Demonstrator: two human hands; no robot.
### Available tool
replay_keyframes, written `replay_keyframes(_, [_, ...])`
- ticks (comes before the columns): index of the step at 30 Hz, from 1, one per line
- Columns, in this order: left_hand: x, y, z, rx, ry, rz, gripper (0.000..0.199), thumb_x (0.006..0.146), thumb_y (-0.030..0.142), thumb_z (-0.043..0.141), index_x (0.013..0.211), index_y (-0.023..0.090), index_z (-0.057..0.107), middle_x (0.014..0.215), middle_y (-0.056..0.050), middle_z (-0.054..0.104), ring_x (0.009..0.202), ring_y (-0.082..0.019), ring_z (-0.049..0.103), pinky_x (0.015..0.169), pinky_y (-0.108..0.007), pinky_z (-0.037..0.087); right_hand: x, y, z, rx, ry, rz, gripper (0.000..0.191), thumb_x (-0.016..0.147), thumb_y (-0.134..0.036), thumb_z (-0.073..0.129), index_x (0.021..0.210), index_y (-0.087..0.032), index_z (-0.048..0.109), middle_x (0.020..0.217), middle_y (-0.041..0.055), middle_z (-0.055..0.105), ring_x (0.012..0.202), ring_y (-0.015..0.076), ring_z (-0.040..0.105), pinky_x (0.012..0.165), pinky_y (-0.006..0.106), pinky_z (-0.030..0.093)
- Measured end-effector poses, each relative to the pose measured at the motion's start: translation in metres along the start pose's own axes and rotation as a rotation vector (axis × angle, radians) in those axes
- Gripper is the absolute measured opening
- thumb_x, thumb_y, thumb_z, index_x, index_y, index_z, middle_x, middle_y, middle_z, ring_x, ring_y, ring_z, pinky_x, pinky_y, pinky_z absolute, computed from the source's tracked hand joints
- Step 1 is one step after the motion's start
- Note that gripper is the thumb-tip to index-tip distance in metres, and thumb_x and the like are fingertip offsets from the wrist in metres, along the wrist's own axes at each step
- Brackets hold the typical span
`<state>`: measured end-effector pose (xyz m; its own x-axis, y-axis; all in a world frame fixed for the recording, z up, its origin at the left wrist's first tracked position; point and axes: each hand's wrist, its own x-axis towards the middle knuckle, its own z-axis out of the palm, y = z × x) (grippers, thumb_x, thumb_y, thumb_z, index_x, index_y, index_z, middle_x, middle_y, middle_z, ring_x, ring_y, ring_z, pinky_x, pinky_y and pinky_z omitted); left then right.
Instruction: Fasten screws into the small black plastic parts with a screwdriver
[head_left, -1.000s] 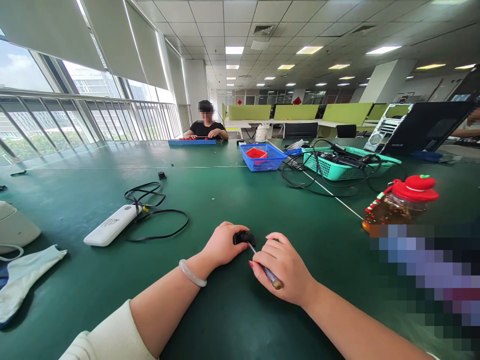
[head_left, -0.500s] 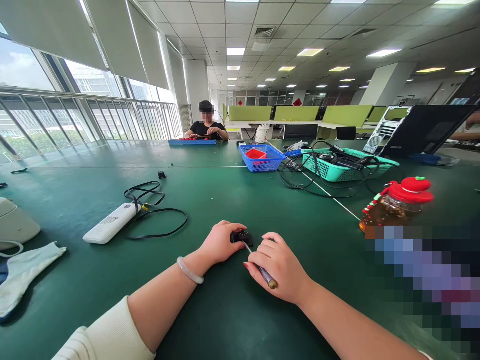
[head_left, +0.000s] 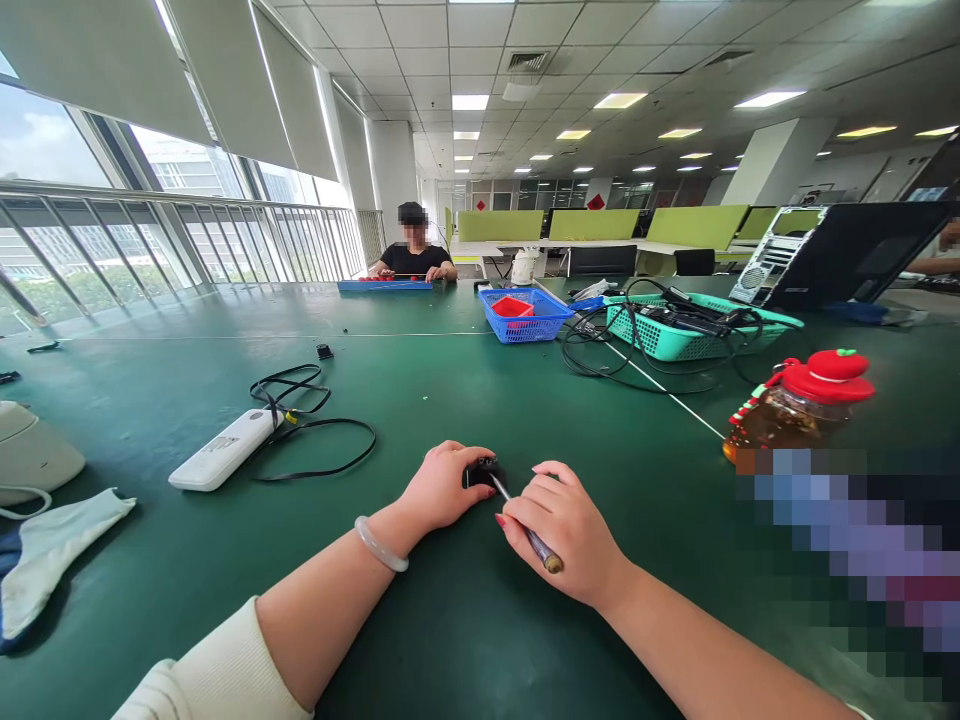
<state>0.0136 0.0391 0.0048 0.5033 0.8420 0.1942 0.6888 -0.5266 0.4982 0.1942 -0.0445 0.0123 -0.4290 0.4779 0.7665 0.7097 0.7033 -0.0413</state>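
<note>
The left hand (head_left: 442, 487) grasps a black part (head_left: 475, 474); just beside that grip, the right hand (head_left: 568, 530) clasps a screwdriver (head_left: 543, 549).

White bar-shaped gadget (head_left: 225, 450) sits off to the left, black cord (head_left: 339, 472) looped loosely beside it on the green table (head_left: 420, 395). Over on the right there's a jar (head_left: 787, 418) of amber stuff with a bright red lid (head_left: 829, 378). Further back, a blue basket (head_left: 526, 326) has a red container (head_left: 513, 307) in it, next to a teal basket (head_left: 667, 345) with black cables spilling over the rim. Someone in a black top (head_left: 415, 259) sits at the far end.
</note>
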Motion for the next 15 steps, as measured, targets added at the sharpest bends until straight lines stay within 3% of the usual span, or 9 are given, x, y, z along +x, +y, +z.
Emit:
replay_keyframes(8, [0.001, -0.001, 0.001, -0.040, -0.014, 0.011, 0.043, 0.076, 0.029, 0.072, 0.118, 0.027, 0.066, 0.108, -0.003, 0.072, 0.106, -0.025, 0.060, 0.098, -0.039, 0.048, -0.003, 0.008, 0.000, 0.074, 0.013, 0.086, 0.018, 0.092, -0.021, 0.053, 0.075, -0.021, 0.057, 0.063, -0.0030, 0.059, 0.059, 0.0118, 0.050, 0.089, 0.036, 0.040])
replay_keyframes(15, [0.002, -0.001, 0.000, -0.032, -0.026, 0.006, 0.040, 0.076, 0.034, 0.072, 0.114, 0.025, 0.068, 0.109, -0.004, 0.072, 0.106, -0.026, 0.061, 0.094, -0.038, 0.049, -0.003, 0.014, -0.001, 0.266, 0.012, 0.301, 0.018, 0.092, -0.026, 0.055, 0.075, -0.022, 0.056, 0.067, -0.0021, 0.064, 0.061, 0.0134, 0.055, 0.077, 0.032, 0.044])
